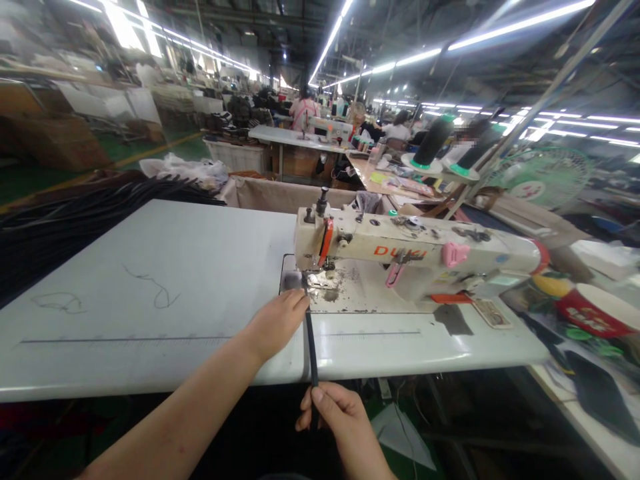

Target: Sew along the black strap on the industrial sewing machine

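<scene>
Right hand (pixel 339 412) is pinching the black strip (pixel 311 347) below the sewing machine (pixel 360 248), left hand (pixel 284 319) (can't tell if gripping) is lying by its head, probably feeding, needing straight guiding.

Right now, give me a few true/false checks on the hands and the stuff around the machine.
1. The right hand pinches the dark strip in front of the table. True.
2. The left hand is on top of the sewing machine. False: it is down at table level, fingertips at the strip, in front of the machine's head.
3. Loose threads lie on the table, left of the machine. True.
4. The dark thread cones stand at the table's left end. False: they stand up behind the machine.
5. A red and white bucket is right of the machine. True.
</scene>
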{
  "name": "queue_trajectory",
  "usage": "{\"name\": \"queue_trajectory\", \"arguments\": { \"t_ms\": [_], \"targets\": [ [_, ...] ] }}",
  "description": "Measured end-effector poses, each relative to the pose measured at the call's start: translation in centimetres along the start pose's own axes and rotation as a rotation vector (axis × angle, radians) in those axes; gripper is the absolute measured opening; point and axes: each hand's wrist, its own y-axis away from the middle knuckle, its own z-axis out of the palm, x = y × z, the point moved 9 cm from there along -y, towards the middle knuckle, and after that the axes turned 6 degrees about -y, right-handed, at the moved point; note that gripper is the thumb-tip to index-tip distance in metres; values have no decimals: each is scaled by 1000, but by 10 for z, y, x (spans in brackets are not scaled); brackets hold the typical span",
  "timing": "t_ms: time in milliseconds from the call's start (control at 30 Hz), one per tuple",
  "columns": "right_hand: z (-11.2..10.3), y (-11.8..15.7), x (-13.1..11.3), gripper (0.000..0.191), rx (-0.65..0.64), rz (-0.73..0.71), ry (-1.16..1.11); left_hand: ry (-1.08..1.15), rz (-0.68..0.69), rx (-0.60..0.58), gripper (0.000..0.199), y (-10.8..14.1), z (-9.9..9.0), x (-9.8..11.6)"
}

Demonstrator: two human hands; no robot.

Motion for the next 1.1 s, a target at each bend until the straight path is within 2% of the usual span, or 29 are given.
{"name": "queue_trajectory", "arguments": {
  "t_ms": [267, 500, 767, 967, 1100],
  "targets": [
    [2, 5, -16, 54, -7, 26, 12, -34, 28, 22, 24, 3, 4, 1],
    [3, 2, -8, 59, -27, 44, 20, 13, -8, 30, 28, 1, 9, -3],
    [3, 2, 4, 54, -70, 45, 20, 26, -47, 44, 31, -1, 9, -6],
    [6, 3, 1, 53, -104, 34, 13, -76, 48, -17, 25, 0, 8, 4],
    [10, 1, -2, 55, -154, 15, 27, -67, 39, -24, 26, 1, 6, 4]
  ]
}}
